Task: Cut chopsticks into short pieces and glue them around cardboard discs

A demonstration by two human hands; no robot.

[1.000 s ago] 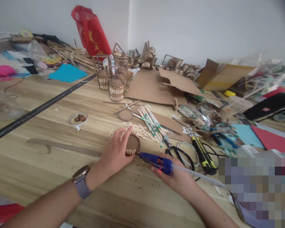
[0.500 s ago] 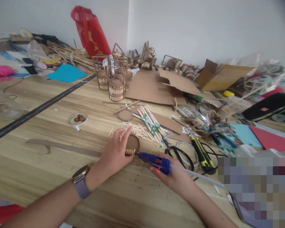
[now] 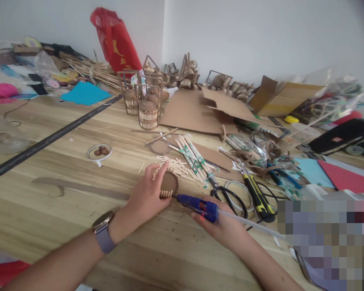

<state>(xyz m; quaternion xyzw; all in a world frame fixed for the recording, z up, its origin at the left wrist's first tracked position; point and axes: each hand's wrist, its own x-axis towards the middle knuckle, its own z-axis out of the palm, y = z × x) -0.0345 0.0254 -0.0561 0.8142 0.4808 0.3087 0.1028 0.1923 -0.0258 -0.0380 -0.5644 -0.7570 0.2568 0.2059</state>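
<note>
My left hand (image 3: pixel 150 188) grips a small round cardboard base (image 3: pixel 170 182) by its left side, thumb low and fingers curved over the top. Short wooden sticks stand along the near part of its rim. In my right hand (image 3: pixel 223 222) is a blue hot glue gun (image 3: pixel 197 207) with a red light and a long clear glue stick at its back. Its nozzle points left, at the base's lower right edge; whether it touches I cannot tell. Just beyond the base lies a pile of short wooden sticks (image 3: pixel 177 165).
Scissors (image 3: pixel 229 196) and a yellow-black utility knife (image 3: pixel 257 198) lie right of the glue gun. A corrugated cardboard strip (image 3: pixel 85 188) is at left, below a ring (image 3: pixel 100 152) holding brown balls. Small finished baskets (image 3: pixel 148 115) stand behind, beside cardboard sheets (image 3: pixel 188 111).
Almost nothing differs. Both hands, the cardboard base and the glue gun stay in practically the same place.
</note>
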